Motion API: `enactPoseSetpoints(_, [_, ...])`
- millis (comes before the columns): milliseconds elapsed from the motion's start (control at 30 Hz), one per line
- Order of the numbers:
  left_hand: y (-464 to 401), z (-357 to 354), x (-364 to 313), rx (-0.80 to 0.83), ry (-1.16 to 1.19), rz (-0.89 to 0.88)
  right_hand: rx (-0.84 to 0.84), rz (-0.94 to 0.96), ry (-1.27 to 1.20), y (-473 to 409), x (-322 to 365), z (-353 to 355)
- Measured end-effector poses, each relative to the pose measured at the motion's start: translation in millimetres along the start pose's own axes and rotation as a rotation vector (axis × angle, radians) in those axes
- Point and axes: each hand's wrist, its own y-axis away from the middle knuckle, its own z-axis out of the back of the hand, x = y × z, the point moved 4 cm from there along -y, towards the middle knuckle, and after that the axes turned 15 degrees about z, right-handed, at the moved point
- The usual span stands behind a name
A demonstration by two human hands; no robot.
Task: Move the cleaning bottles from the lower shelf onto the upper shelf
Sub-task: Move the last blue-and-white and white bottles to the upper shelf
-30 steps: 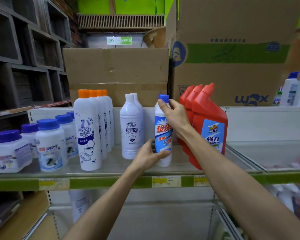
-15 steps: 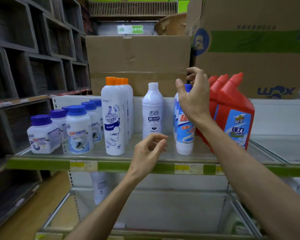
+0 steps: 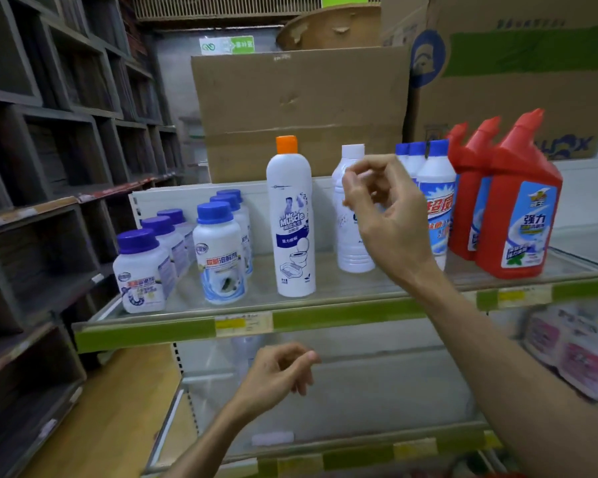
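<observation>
Far left of the upper shelf, near its front edge, stand the squat white jars with purple caps, rows running back toward the rear wall. Next along, the tall white Mr Muscle bottle with the orange cap stands upright, just behind the front edge. Below that, the left hand hangs in front of the lower shelf, under the upper shelf's green front strip, fingers loosely curled and nothing in them. On the lower shelf behind it, only a faint white shape shows through the blur; what it is cannot be told. Back up top: a plain white bottle with a white cap stands mid-shelf, partly covered by the right hand. That hand is raised in front of the shelf, thumb and fingertips drawn near each other, gripping nothing. Just right of it, the blue-capped bottles with the red-and-blue label stand in a tight row, front to back. Then the red angled-neck bottles, three deep, close against the blue-capped row, toward the right end of the shelf. Behind everything, big cardboard boxes rise above the shelf's back wall.
</observation>
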Motion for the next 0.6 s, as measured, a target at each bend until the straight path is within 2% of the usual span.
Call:
enactPoseSetpoints(233, [-14.1, 47.4, 48.0, -0.307, 0.225, 0.174, 0.207, 0.043, -0.122, 91.6, 4.5, -36.8])
enactPoseSetpoints(367, [-25.2, 65.3, 71.7, -0.456, 0.208, 0.218, 0.275, 0.019, -0.141, 146.1, -14.2, -61.2])
enactPoseSetpoints(600, [-51.3, 81.7, 110.3, -0.646, 0.084, 0.137, 0.407, 0.098, -0.128, 230.1, -44.6, -85.4])
